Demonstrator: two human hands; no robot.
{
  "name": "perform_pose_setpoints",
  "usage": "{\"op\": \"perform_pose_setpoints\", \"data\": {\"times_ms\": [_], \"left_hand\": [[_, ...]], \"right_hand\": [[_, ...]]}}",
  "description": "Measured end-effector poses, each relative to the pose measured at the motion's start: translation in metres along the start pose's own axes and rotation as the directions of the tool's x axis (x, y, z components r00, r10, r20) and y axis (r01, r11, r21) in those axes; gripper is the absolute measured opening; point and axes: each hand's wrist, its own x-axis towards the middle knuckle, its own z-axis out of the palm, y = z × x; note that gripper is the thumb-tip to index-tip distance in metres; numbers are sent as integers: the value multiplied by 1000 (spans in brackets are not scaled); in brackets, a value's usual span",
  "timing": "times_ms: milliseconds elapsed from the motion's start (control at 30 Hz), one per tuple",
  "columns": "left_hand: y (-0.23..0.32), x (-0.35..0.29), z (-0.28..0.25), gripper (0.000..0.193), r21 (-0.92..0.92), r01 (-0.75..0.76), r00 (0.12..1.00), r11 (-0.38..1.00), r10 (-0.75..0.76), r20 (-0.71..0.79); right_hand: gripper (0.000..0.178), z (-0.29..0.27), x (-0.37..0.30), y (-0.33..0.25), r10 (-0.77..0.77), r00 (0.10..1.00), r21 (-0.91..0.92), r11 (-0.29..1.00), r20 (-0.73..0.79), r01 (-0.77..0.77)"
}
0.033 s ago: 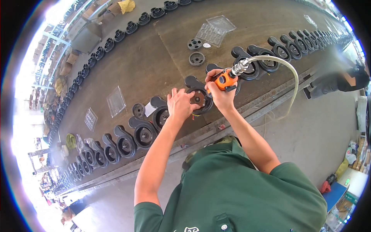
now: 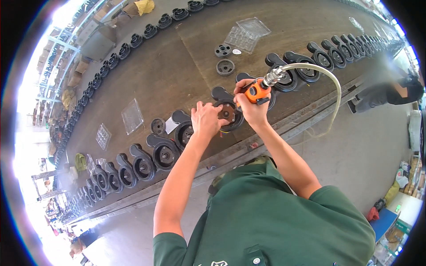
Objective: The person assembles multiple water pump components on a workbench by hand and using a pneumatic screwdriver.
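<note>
My right hand (image 2: 251, 104) is closed around an orange air-powered hand tool (image 2: 258, 91). From the tool's metal coupling (image 2: 274, 76) a pale hose (image 2: 338, 91) curves off to the right. Below the tool sits a black snail-shaped blower housing (image 2: 219, 93), with a round reddish-brown plate (image 2: 228, 113) inside its ring. My left hand (image 2: 205, 119) has its fingers stretched out at the left of this housing, thumb at the plate's edge. Hidden behind my right hand is the tool's working tip. Another black housing (image 2: 182, 117) lies just left of my left hand.
Similar housings (image 2: 165, 155) line the near table edge (image 2: 242, 148) both ways. Several black round parts (image 2: 164, 21) form a far row. Grey discs (image 2: 225, 67) and clear plastic trays (image 2: 133, 116) lie on the table (image 2: 177, 66). A person (image 2: 377, 95) is at the right.
</note>
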Motion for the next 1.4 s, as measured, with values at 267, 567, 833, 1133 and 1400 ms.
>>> {"op": "perform_pose_setpoints", "data": {"times_ms": [267,567,833,1133,1400], "left_hand": [[5,2,11,45,64,-12,1000,998,12,-4],[6,4,12,36,66,31,999,997,-33,32],[5,4,16,39,31,49,998,998,-50,34],[4,6,17,40,49,73,995,996,-76,71],[1,7,21,37,-24,64,996,998,-62,66]], "right_hand": [[18,0,6,14,-6,998,-103,995,57,12],[21,9,19,17,-18,998,-73,997,68,23],[22,18,27,22,-11,996,-56,998,87,16],[21,16,30,27,2,994,-71,997,108,6],[12,20,32,36,-39,976,-125,990,213,67]]}}
